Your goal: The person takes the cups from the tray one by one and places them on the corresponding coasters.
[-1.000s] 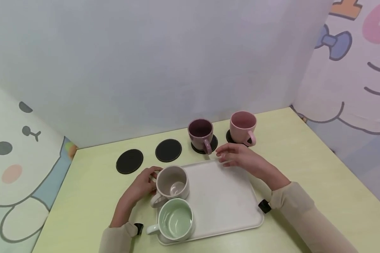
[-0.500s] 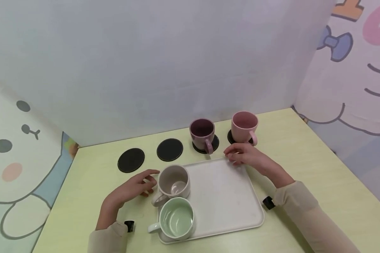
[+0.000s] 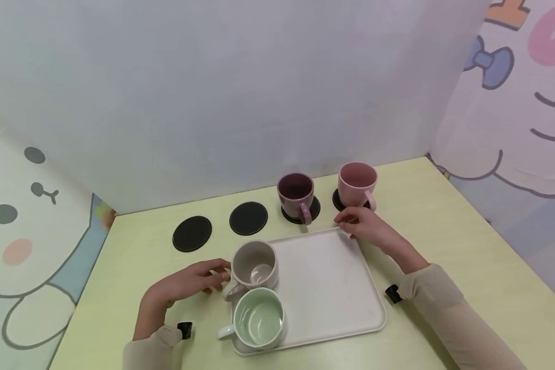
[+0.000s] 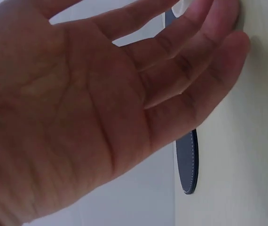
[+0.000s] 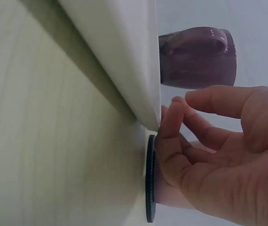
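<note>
Beside the beige mug (image 3: 264,275) my left hand (image 3: 185,285) hovers with relaxed fingers, fingertips near the handle; contact cannot be made out. The left wrist view shows the palm of this left hand (image 4: 101,94) holding nothing. Below the beige mug stands a pale green mug (image 3: 259,321); both are on the left side of a white tray (image 3: 326,293). My right hand (image 3: 367,228) is at the tray's far right corner, fingers loosely bent. In the right wrist view its thumb and fingertips come close together beside the tray edge (image 5: 124,61), with nothing visibly gripped.
A dark purple mug (image 3: 296,198) and a pink mug (image 3: 356,190) stand on black coasters behind the tray. Two bare coasters, one at the far left (image 3: 192,234) and another coaster (image 3: 248,218) beside it, lie on the table. A wall rises behind.
My left hand has drawn back leftward from the beige mug and lies lower. The right hand has shifted right along the tray's far edge to its corner. The mugs keep their places.
</note>
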Tool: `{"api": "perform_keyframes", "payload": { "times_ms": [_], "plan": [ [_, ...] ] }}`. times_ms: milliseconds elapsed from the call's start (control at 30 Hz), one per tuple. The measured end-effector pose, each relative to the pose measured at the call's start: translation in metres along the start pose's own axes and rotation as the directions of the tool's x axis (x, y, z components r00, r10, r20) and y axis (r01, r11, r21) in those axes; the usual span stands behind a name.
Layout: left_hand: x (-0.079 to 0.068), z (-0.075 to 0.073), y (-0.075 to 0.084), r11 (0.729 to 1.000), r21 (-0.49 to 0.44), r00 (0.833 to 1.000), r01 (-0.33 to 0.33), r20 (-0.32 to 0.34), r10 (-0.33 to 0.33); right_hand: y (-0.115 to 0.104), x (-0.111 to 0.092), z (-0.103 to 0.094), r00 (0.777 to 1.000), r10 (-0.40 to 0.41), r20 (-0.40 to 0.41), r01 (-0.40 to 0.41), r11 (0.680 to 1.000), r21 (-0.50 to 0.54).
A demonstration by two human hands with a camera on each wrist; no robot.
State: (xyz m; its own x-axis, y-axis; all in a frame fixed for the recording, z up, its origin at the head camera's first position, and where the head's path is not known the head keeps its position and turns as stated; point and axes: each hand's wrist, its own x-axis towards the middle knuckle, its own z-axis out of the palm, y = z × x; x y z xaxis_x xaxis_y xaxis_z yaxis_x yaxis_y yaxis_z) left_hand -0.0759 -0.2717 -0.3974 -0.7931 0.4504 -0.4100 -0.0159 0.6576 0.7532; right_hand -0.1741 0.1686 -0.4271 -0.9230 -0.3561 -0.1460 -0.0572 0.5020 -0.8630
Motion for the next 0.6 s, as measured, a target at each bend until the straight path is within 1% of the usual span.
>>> {"api": "perform_keyframes", "payload": {
  "times_ms": [100, 167, 267, 333, 433, 500, 600],
  "plan": [
    [-0.005, 0.000, 0.005, 1.000, 0.018, 1.000, 0.007, 0.013, -0.007, -0.001, -0.001, 0.000, 1.000, -0.015, -0.002, 0.015, 0.997, -0.082],
    [-0.007, -0.001, 0.008, 1.000, 0.031, 1.000, 0.001, 0.016, -0.001, -0.002, -0.001, -0.002, 0.999, -0.033, -0.010, 0.031, 0.988, -0.149],
    [-0.011, 0.000, 0.011, 0.999, 0.040, 1.000, -0.015, 0.023, 0.015, -0.004, -0.003, -0.004, 0.998, -0.059, -0.015, 0.053, 0.967, -0.251],
    [-0.013, 0.002, 0.012, 0.999, 0.030, 0.999, -0.026, 0.035, 0.024, -0.004, -0.004, -0.003, 0.997, -0.069, -0.022, 0.059, 0.945, -0.323],
    [-0.018, 0.007, 0.012, 1.000, -0.009, 0.999, -0.018, 0.047, 0.018, -0.002, -0.005, -0.002, 0.996, -0.089, -0.031, 0.071, 0.921, -0.382],
    [-0.022, 0.010, 0.012, 0.998, -0.062, 0.999, -0.002, 0.053, 0.006, -0.001, -0.006, 0.000, 0.993, -0.106, -0.051, 0.076, 0.909, -0.410],
    [-0.031, 0.017, 0.009, 0.989, -0.150, 0.998, 0.006, 0.063, 0.003, 0.001, -0.006, 0.002, 0.989, -0.126, -0.075, 0.085, 0.910, -0.406]
  ]
}}
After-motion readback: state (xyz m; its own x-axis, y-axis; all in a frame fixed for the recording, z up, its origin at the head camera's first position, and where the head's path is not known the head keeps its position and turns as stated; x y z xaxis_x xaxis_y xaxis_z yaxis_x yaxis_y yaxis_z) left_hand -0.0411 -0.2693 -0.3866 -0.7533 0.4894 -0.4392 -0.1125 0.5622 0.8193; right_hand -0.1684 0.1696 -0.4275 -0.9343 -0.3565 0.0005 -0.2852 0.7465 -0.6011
